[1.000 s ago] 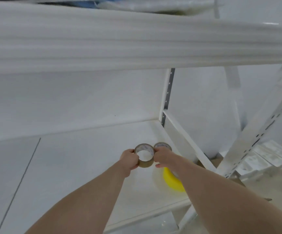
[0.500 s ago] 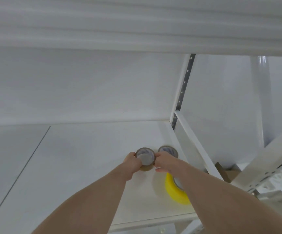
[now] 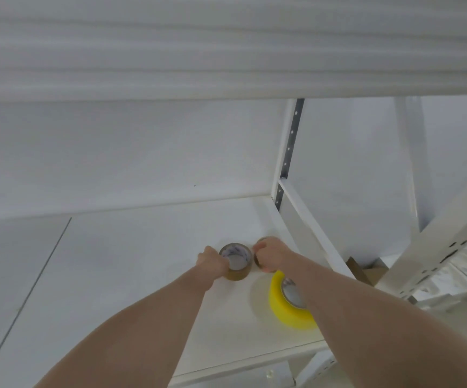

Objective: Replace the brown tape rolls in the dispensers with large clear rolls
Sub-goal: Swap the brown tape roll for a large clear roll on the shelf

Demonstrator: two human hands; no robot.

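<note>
Two small brown tape rolls lie side by side on the white shelf board [image 3: 131, 261]. My left hand [image 3: 211, 261] grips the left brown roll [image 3: 238, 271], which rests flat with its core facing up. My right hand [image 3: 270, 257] covers the right brown roll [image 3: 258, 261], of which only a sliver shows. A larger roll with a yellow-tinted rim [image 3: 285, 310] lies just in front of them, partly hidden under my right forearm. No dispenser is in view.
An upper shelf edge [image 3: 226, 79] hangs close overhead. A white perforated upright [image 3: 287, 152] and a side rail [image 3: 310, 228] bound the shelf on the right. Beyond them sit a cardboard box [image 3: 366, 271] and plastic-wrapped packs [image 3: 456, 273].
Both hands have lowered the two brown rolls from the air down onto the shelf board; the left roll has turned from upright to lying flat.
</note>
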